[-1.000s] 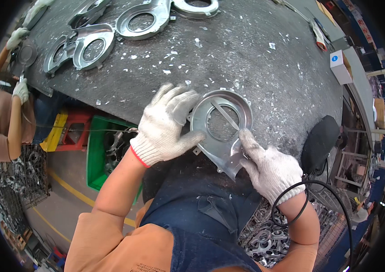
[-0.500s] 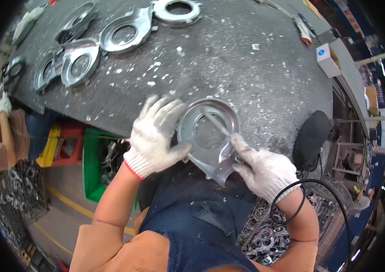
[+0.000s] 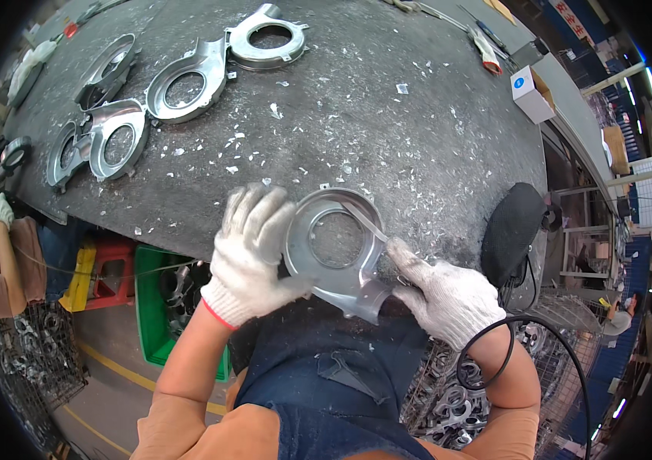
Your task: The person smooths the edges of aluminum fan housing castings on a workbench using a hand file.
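Observation:
A silvery metal blower housing (image 3: 298, 247), ring-shaped with a short curved outlet, lies at the table's near edge, its outlet towards me. My left hand (image 3: 245, 261), in a white knit glove, is beside its left side. The fingers are stretched out, and the thumb lies at the housing's lower left edge. In my gloved right hand (image 3: 449, 297) is a slim, flat metal tool (image 3: 367, 221), pinched with the index finger along it. Its tip reaches over the upper rim of the housing's round opening. The tool's handle is hidden in the glove.
Several similar housings (image 3: 188, 90) lie at the far left amid scattered metal flakes. A black padded object (image 3: 512, 230) and a white box (image 3: 531, 93) are at right. Below the table stand a green crate (image 3: 144, 307) and a wire basket of parts. A co-worker's gloved hand (image 3: 4, 211) shows left.
The view has shifted. The housing has turned slightly counterclockwise, its outlet now pointing more to the right. The tool's tip has moved a little along the opening's upper rim.

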Available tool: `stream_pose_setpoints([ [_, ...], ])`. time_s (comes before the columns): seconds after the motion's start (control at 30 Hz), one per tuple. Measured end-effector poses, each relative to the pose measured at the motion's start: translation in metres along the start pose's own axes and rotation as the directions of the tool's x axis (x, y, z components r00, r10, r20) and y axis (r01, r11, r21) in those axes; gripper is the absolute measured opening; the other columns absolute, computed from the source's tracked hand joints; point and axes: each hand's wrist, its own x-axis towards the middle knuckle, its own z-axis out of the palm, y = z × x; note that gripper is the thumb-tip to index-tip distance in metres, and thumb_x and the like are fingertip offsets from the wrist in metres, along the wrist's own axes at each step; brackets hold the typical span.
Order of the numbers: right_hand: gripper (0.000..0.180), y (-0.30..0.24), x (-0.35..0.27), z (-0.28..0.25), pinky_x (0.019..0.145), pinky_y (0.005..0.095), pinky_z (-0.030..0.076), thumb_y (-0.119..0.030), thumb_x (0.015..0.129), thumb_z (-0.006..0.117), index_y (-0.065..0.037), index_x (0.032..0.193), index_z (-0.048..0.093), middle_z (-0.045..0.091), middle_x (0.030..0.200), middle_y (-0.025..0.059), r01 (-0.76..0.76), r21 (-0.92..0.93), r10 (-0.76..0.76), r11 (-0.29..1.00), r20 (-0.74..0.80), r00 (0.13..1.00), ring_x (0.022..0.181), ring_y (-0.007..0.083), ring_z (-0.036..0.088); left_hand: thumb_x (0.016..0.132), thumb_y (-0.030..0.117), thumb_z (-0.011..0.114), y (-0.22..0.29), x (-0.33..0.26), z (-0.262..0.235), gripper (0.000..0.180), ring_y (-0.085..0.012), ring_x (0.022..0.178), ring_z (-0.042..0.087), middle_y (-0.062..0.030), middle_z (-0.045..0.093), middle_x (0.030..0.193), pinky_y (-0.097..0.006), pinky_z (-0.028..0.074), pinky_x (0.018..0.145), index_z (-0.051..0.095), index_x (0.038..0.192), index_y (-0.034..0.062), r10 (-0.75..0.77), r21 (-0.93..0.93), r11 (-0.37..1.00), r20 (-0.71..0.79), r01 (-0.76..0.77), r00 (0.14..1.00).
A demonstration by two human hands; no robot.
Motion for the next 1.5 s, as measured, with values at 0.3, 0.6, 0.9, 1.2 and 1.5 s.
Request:
stream_pose_setpoints([
  [0.3, 0.072, 0.001, -0.031, -0.010, 0.071, 0.0535, 0.064, -0.044, 0.103, 0.071, -0.035, 0.169, 0.042, 0.075, 0.097, 0.0235, -0.125, -0.073, 0.133, 0.990, 0.121, 0.984, 0.081, 0.0451, 0.077, 0.059, 0.037, 0.094, 0.058, -0.010, 0.052, 0.040, -0.0239, 0.063, 0.057, -0.0018, 0.051, 0.063, -0.048, 0.058, 0.086, 0.061, 0.058, 0.0138, 0.174, -0.075, 0.982, -0.009, -0.174, 0.985],
  [0.6, 0.068, 0.018, -0.022, 0.000, 0.068, 0.0527, 0.064, -0.044, 0.105, 0.069, -0.035, 0.167, 0.043, 0.077, 0.100, 0.0231, -0.013, 0.027, 0.012, 1.000, 0.053, 0.999, 0.082, 0.0442, 0.079, 0.063, 0.040, 0.094, 0.061, -0.006, 0.053, 0.042, -0.0239, 0.062, 0.056, -0.0019, 0.052, 0.063, -0.043, 0.049, 0.071, 0.061, 0.059, 0.0143, 0.221, -0.123, 0.970, 0.079, -0.211, 0.972],
  [0.9, 0.067, 0.027, -0.026, 0.004, 0.070, 0.0526, 0.064, -0.043, 0.104, 0.070, -0.033, 0.166, 0.045, 0.077, 0.097, 0.0228, -0.046, -0.007, 0.046, 0.999, 0.077, 0.996, 0.082, 0.0431, 0.079, 0.070, 0.043, 0.091, 0.059, -0.007, 0.047, 0.036, -0.0241, 0.067, 0.060, -0.0018, 0.055, 0.069, -0.044, 0.050, 0.072, 0.068, 0.070, 0.0155, 0.383, -0.164, 0.922, 0.245, -0.351, 0.891],
  [1.2, 0.063, 0.053, -0.051, 0.128, 0.075, 0.0379, 0.064, -0.018, 0.085, 0.087, -0.002, 0.138, 0.056, 0.078, 0.094, 0.0114, 0.257, 0.766, 0.226, 0.589, -0.462, 0.858, 0.078, 0.0250, 0.079, 0.068, 0.036, 0.093, 0.060, 0.000, 0.032, 0.029, -0.0236, 0.060, 0.061, -0.0001, 0.056, 0.066, -0.042, 0.047, 0.057, 0.070, 0.073, 0.0192, 0.274, -0.006, 0.959, 0.265, -0.282, 0.925],
  [1.5, 0.052, 0.016, -0.019, 0.131, 0.078, 0.0463, 0.064, -0.045, 0.092, 0.084, -0.006, 0.123, 0.067, 0.079, 0.093, 0.0191, -0.132, 0.748, 0.429, 0.651, -0.219, 0.877, 0.088, 0.0399, 0.080, 0.065, 0.026, 0.094, 0.065, 0.022, 0.004, 0.027, -0.0248, 0.046, 0.054, -0.0013, 0.052, 0.054, -0.039, 0.040, 0.048, 0.068, 0.063, 0.0187, 0.231, -0.141, 0.968, 0.164, -0.208, 0.959],
])
